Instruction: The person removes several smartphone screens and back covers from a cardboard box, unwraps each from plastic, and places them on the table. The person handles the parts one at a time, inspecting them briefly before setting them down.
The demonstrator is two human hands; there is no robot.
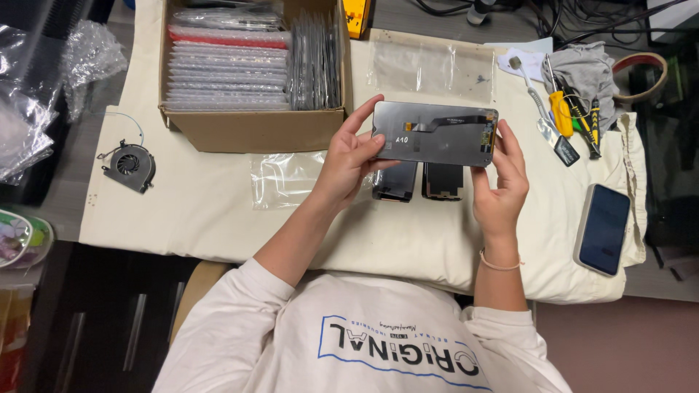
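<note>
**A:** Desk from above, please. What do I have, left to right?

**B:** Far left, crumpled clear plastic wrap, then a small round black cooling fan lying on the cream cloth table cover. Behind it stands an open brown cardboard box packed with flat parts in clear sleeves. An empty clear plastic sleeve lies in front of the box.

**A:** And my hands?

**B:** I see both raised over the middle of the cloth, gripping one thin dark rectangular phone screen panel with an orange-brown flex ribbon across its back. My left hand pinches the left short end, thumb on the face towards me, fingers curled behind. My right hand clasps the right short end the same way. The panel is held flat and level, clear of the table.

**A:** How will it handle?

**B:** I judge it light, stiff, smooth and easily cracked. Edges are the safe hold; I would keep off the ribbon.

**A:** Anything below or to the right?

**B:** Two more dark screen panels lie side by side just under the held one. Further right sit a yellow-handled screwdriver among small tools, a grey rag, and a dark-screened smartphone in a pale case.
</note>
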